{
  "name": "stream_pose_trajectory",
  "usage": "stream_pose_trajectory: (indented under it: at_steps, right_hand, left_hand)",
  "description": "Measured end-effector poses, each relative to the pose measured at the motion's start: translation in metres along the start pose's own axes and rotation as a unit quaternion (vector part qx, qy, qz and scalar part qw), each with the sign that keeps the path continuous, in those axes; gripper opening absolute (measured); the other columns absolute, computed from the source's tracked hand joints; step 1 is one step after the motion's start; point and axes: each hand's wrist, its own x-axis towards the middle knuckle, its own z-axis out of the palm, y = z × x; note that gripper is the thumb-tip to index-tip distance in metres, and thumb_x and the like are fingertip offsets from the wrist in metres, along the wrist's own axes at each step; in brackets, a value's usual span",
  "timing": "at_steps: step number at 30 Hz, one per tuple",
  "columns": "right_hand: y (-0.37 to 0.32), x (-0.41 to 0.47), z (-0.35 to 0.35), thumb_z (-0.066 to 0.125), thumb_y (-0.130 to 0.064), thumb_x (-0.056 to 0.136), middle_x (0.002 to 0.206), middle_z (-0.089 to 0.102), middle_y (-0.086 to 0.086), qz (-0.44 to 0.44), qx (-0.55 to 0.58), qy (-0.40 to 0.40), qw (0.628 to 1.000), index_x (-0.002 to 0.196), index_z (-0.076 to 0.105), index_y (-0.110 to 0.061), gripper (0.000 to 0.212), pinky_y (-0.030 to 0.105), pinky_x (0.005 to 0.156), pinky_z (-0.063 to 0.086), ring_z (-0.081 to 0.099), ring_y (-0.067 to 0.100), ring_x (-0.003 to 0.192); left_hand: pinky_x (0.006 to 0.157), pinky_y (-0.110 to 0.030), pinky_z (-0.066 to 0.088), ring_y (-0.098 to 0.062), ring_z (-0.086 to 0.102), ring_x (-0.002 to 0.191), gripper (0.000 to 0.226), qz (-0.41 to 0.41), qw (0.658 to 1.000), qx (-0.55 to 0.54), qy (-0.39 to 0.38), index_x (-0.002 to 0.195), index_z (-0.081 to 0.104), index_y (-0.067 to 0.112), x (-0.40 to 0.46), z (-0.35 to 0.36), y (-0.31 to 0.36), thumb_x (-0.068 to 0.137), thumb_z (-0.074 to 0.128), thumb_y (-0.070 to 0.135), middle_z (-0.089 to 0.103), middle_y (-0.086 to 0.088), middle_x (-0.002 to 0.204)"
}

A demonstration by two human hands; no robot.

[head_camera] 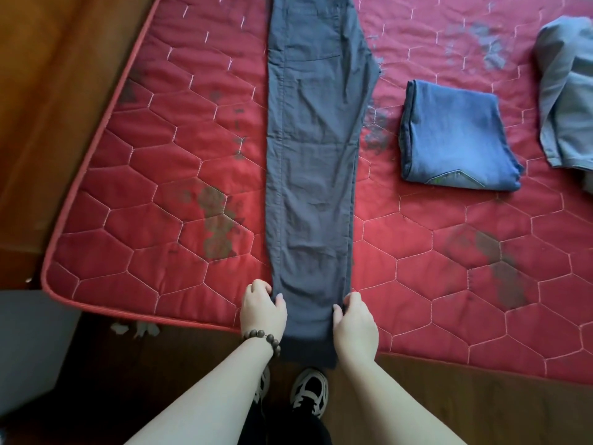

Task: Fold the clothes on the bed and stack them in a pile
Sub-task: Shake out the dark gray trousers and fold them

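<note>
Looking down from my head camera, a pair of grey trousers [313, 162] lies flat on a red quilted mattress [154, 175]. The legs are laid one over the other in a single long strip. Its long axis runs straight up the middle of the frame, with the waistband and pocket at the top edge and the hems at the bottom, spilling slightly over the near edge of the mattress.

My left hand [262, 311] pinches the left side of the strip just above the hem, fingers curled onto the cloth and thumb tucked against the fabric. My right hand [354, 322] grips the right side in the same way, level with the left. Both hands sit at the hem end, equally close to it; the waistband is far from either one. So I judge that the next fold carries the hem up the frame along that long axis, toward the waistband.

The cloth looks thin, matte and lightly creased, with a stitched seam down its left side.

At the centre right lie folded blue jeans [457, 136], and an unfolded grey garment [568, 97] lies at the right edge. A bead bracelet [261, 338] circles my left wrist.
</note>
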Motion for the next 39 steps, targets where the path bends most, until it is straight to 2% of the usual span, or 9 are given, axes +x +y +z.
stream_pose_trajectory:
  at_steps: [5,9,13,19,23,29,32,34,39]
  right_hand:
    - [0.0,-0.005,0.002,0.048,-0.026,0.097,0.09,0.061,0.005,0.019,0.015,0.005,1.0,0.087,0.042,-0.015,0.016,0.033,0.064,0.033,0.05,0.026,0.077]
    - [0.0,-0.01,0.001,0.044,-0.024,0.099,0.084,0.06,0.01,0.033,0.043,0.011,0.998,0.089,0.038,-0.015,0.014,0.034,0.061,0.034,0.049,0.03,0.072]
    - [-0.002,-0.013,0.002,0.044,-0.02,0.099,0.101,0.052,0.011,0.042,0.073,0.034,0.996,0.095,0.045,-0.009,0.012,0.037,0.07,0.038,0.055,0.036,0.088]
    - [0.0,-0.007,0.002,0.046,-0.017,0.098,0.108,0.047,0.015,0.103,0.106,0.029,0.989,0.101,0.05,-0.003,0.014,0.036,0.074,0.035,0.053,0.038,0.093]
    - [0.003,-0.005,-0.002,0.049,-0.022,0.097,0.103,0.048,0.01,0.092,0.104,-0.004,0.99,0.091,0.05,-0.008,0.015,0.036,0.077,0.037,0.053,0.035,0.096]
    - [0.01,-0.011,-0.002,0.047,-0.035,0.097,0.11,0.056,0.01,0.07,0.016,-0.024,0.997,0.107,0.058,-0.01,0.029,0.04,0.088,0.039,0.046,0.031,0.109]
    - [0.01,-0.014,0.001,0.041,-0.044,0.098,0.11,0.056,0.008,0.083,-0.058,-0.035,0.994,0.104,0.063,-0.019,0.034,0.04,0.089,0.036,0.042,0.03,0.112]
    - [0.008,-0.016,0.002,0.041,-0.047,0.097,0.109,0.057,0.007,0.11,-0.066,-0.031,0.991,0.101,0.066,-0.023,0.035,0.04,0.091,0.036,0.042,0.03,0.113]
    - [0.007,-0.015,0.002,0.051,-0.041,0.094,0.098,0.063,0.005,0.168,0.009,-0.05,0.985,0.088,0.068,-0.023,0.025,0.038,0.087,0.038,0.047,0.031,0.108]
  left_hand:
    - [0.066,-0.026,0.034,-0.021,0.051,0.07,0.02,-0.015,0.998,-0.066,-0.008,0.089,0.046,0.016,-0.004,0.003,-0.002,0.086,0.065,0.022,0.05,0.008,0.07]
    - [0.069,-0.023,0.037,-0.016,0.055,0.073,0.025,-0.035,0.991,-0.126,-0.019,0.095,0.046,0.024,-0.008,0.004,-0.008,0.084,0.068,0.022,0.058,0.006,0.079]
    - [0.059,-0.022,0.035,-0.015,0.056,0.07,0.024,-0.037,0.988,-0.15,-0.027,0.089,0.048,0.023,-0.008,0.003,-0.014,0.081,0.071,0.022,0.059,0.005,0.077]
    - [0.076,-0.028,0.049,-0.013,0.064,0.081,0.034,-0.052,0.972,-0.21,-0.096,0.107,0.05,0.027,-0.007,0.002,-0.019,0.082,0.072,0.021,0.067,0.006,0.085]
    - [0.079,-0.035,0.053,-0.024,0.064,0.084,0.024,-0.042,0.973,-0.21,-0.091,0.097,0.053,0.016,-0.007,0.002,-0.023,0.081,0.072,0.017,0.068,-0.005,0.091]
    - [0.073,-0.026,0.045,-0.014,0.058,0.078,0.015,-0.026,0.974,-0.219,-0.058,0.086,0.055,0.016,-0.017,0.002,-0.025,0.084,0.069,0.018,0.062,0.002,0.085]
    - [0.059,-0.029,0.037,-0.017,0.042,0.059,0.036,-0.026,0.982,-0.162,-0.092,0.067,0.047,0.003,-0.016,0.001,-0.025,0.087,0.065,0.026,0.05,-0.003,0.062]
    - [0.053,-0.029,0.03,-0.018,0.034,0.053,0.046,-0.042,0.987,-0.116,-0.099,0.057,0.038,0.007,-0.016,-0.002,-0.024,0.085,0.068,0.029,0.041,-0.004,0.054]
    - [0.056,-0.029,0.033,-0.024,0.042,0.06,0.039,-0.065,0.989,-0.067,-0.118,0.061,0.049,0.003,-0.017,-0.005,-0.027,0.077,0.075,0.027,0.053,-0.015,0.062]
